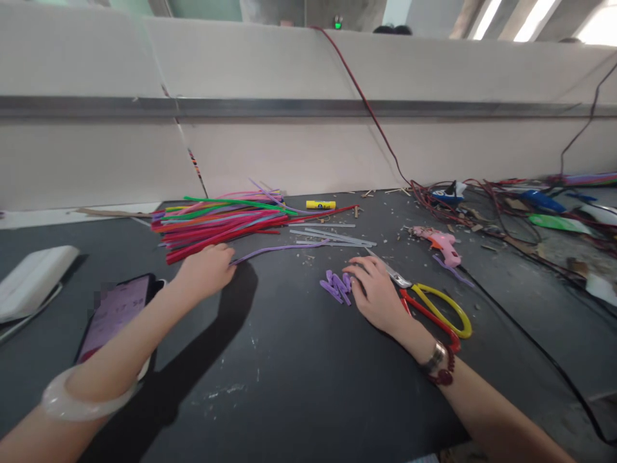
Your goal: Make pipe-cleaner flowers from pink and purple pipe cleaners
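My left hand (207, 270) rests on the black tabletop (270, 379), its fingertips at the end of a long purple pipe cleaner (279, 252); I cannot tell whether they grip it. Beyond that hand lies a bundle of red, pink, green and orange pipe cleaners (216, 225). My right hand (373, 292) lies cupped beside several cut purple pipe cleaner pieces (336, 287). Its fingers are close to the blades of scissors (431, 308) with red and yellow handles, and it seems to hold nothing.
A pink glue gun (441, 246), glue sticks (332, 235) and a yellow glue stick (321, 204) lie among scraps. A phone (113, 312) and a white notebook (33, 283) sit at left. Tangled cables and tools fill the far right, before a pale wall (270, 154).
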`<control>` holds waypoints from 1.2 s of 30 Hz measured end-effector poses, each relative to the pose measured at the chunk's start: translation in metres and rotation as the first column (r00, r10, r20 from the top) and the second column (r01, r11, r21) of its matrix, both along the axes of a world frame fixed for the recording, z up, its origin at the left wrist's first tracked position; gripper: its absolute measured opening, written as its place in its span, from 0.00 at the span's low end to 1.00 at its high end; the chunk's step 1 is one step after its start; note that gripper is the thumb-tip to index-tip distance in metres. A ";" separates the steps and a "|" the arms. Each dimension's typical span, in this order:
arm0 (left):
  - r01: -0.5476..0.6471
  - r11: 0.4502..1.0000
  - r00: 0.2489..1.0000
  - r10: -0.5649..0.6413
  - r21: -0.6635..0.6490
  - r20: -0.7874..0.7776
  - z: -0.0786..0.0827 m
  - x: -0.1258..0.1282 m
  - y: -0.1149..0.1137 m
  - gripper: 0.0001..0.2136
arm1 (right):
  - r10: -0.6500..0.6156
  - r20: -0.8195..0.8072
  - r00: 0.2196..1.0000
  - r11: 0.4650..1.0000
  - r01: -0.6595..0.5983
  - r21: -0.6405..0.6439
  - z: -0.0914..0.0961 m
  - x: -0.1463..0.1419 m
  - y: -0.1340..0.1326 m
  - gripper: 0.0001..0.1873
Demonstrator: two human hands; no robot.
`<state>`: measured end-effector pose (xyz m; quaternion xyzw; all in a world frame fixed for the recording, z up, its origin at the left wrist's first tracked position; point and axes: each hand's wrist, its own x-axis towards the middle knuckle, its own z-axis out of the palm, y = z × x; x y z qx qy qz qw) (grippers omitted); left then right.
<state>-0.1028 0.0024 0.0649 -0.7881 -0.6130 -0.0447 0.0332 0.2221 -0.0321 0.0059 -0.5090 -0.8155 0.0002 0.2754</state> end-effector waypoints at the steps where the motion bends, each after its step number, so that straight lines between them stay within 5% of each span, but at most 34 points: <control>1: -0.002 1.000 0.999 0.002 0.002 -0.054 0.001 0.013 0.001 0.10 | -0.016 -0.007 1.000 1.000 0.016 0.015 0.000 0.000 0.001 0.14; 6: 0.064 0.995 0.998 -0.065 0.072 0.012 -0.011 0.050 0.027 0.14 | -0.193 0.012 0.981 0.979 0.192 0.063 0.024 0.009 -0.001 0.15; 12: 0.180 0.983 0.980 -0.182 0.029 0.086 -0.035 0.051 0.055 0.10 | -0.338 0.279 0.899 0.928 0.368 -0.061 0.043 0.071 -0.018 0.11; 16: 0.260 0.965 0.958 -0.263 0.041 0.114 -0.024 0.058 0.053 0.09 | -0.226 0.169 0.959 0.973 0.230 -0.003 0.034 0.082 -0.018 0.14; 22: 0.432 0.891 0.889 -0.447 0.137 0.098 0.030 0.076 0.014 0.10 | -0.048 0.039 0.998 0.988 0.042 0.152 0.057 0.023 -0.006 0.21; 26: 0.460 0.875 0.873 -0.477 0.153 0.100 0.050 0.083 -0.017 0.09 | 0.146 0.087 0.985 0.984 -0.154 0.089 0.072 -0.003 -0.005 0.16; 36: 0.338 0.893 0.888 -0.407 0.298 0.214 0.054 0.070 -0.039 0.08 | 0.330 -0.139 0.934 0.909 -0.354 -0.219 0.064 -0.008 -0.011 0.09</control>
